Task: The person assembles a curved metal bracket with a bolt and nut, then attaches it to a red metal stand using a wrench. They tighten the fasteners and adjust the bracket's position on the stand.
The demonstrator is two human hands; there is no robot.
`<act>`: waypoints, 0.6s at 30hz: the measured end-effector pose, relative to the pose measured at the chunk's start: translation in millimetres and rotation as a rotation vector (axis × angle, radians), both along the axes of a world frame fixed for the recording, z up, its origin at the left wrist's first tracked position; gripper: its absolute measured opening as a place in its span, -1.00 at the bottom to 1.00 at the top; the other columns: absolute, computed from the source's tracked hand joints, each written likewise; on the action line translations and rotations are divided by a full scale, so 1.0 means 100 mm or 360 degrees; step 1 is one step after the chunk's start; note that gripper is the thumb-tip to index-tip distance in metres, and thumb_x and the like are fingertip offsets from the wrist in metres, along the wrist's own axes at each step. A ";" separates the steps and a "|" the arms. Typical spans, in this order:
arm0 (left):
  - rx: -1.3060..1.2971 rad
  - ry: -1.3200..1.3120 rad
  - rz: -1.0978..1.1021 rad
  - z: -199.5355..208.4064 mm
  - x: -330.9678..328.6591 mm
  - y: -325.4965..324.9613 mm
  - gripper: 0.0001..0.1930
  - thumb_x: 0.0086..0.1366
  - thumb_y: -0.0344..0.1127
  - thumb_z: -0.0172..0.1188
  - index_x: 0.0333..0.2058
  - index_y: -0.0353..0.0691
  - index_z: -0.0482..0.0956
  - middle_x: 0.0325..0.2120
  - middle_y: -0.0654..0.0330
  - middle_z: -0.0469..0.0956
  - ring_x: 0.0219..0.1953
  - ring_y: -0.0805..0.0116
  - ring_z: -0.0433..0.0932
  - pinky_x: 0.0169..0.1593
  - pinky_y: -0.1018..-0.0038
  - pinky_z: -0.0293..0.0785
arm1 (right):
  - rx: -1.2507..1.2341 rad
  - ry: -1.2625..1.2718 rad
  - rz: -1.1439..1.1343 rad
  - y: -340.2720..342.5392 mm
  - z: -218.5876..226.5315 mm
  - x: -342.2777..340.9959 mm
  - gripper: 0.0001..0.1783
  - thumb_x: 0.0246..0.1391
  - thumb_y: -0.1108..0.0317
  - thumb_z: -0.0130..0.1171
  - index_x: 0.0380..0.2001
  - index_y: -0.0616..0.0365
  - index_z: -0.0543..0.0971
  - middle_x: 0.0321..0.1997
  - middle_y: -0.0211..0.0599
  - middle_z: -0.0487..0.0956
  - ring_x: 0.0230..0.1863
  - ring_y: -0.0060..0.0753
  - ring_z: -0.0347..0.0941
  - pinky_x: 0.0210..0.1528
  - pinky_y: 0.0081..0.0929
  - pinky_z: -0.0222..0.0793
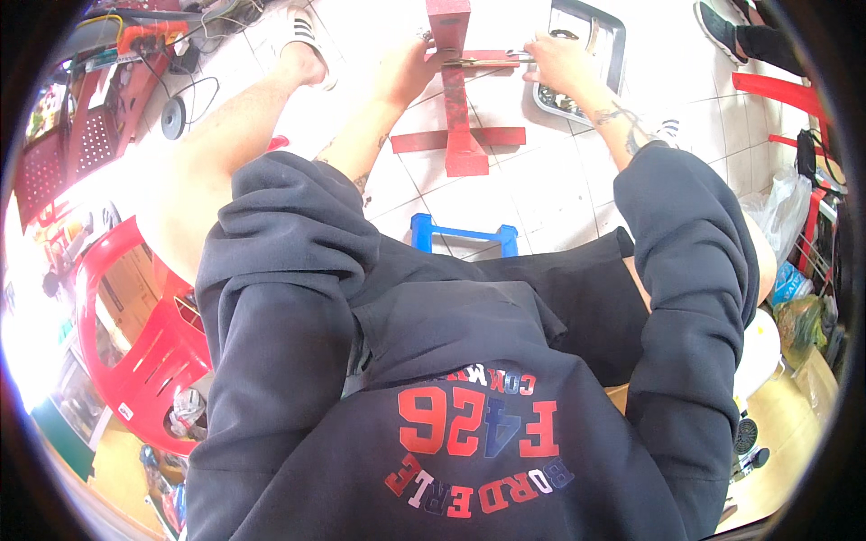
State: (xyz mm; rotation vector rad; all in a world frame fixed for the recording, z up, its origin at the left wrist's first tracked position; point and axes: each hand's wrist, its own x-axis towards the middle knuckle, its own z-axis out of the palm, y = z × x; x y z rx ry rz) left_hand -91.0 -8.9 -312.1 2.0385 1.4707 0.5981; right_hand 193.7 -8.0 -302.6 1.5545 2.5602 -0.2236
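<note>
A red metal frame (457,113) with a long upright beam and crosspieces stands on the floor in front of me. My left hand (410,70) is closed at the left side of the beam, its fingertips partly hidden; what it grips is unclear. Across the beam lies a thin metal rod-like piece (469,62), running between my hands. My right hand (553,65) pinches a slim silvery tool (518,54) at the beam's right; its exact kind is too small to tell. Beneath the right hand sits a metal tray (617,63) with small parts inside.
A blue plastic stool (465,236) is between my knees. To the left are a red plastic chair (99,270), a grey disc (174,117) and loose cables. Another person's shoe (715,34) shows at the far right, near red chair parts (780,93) and plastic bags (785,212).
</note>
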 end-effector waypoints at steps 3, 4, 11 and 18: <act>-0.0130 -0.0073 0.0015 0.01 0.03 -0.02 -0.70 0.29 -0.13 0.33 -0.07 -0.11 0.69 -0.31 0.00 0.70 -0.26 0.07 0.70 -0.19 0.26 0.58 | 0.0002 0.0090 -0.0015 0.02 -0.19 -0.24 -0.56 -0.08 0.10 0.46 -0.13 0.03 0.66 -0.18 -0.23 0.59 -0.06 -0.17 0.60 -0.03 -0.24 0.53; -0.0159 -0.0091 0.0014 0.04 0.05 -0.01 -0.66 0.29 -0.11 0.32 -0.03 -0.08 0.66 -0.28 0.01 0.70 -0.23 0.07 0.70 -0.17 0.25 0.57 | 0.0017 0.0087 -0.0027 0.04 -0.27 -0.28 -0.60 -0.07 0.11 0.44 -0.16 0.02 0.66 -0.17 -0.23 0.59 -0.05 -0.18 0.60 -0.04 -0.24 0.54; -0.0153 -0.0190 0.0026 0.12 0.05 -0.04 -0.75 0.29 -0.17 0.33 -0.12 -0.12 0.72 -0.34 -0.01 0.71 -0.27 0.12 0.72 -0.19 0.31 0.59 | -0.0012 0.0170 0.0052 0.17 -0.65 -0.40 -0.76 0.08 0.16 0.29 -0.25 0.03 0.69 -0.27 -0.13 0.66 -0.15 -0.13 0.64 -0.10 -0.19 0.54; -0.0303 -0.0081 -0.0083 0.14 0.05 0.05 -0.54 0.23 -0.04 0.38 0.02 -0.18 0.64 -0.14 -0.03 0.68 -0.05 0.08 0.67 0.00 0.26 0.56 | -0.0510 0.0020 -0.0018 -0.02 -0.25 -0.24 -0.66 0.21 0.07 0.21 -0.20 0.14 0.61 -0.25 -0.03 0.66 -0.12 0.07 0.59 -0.07 -0.05 0.48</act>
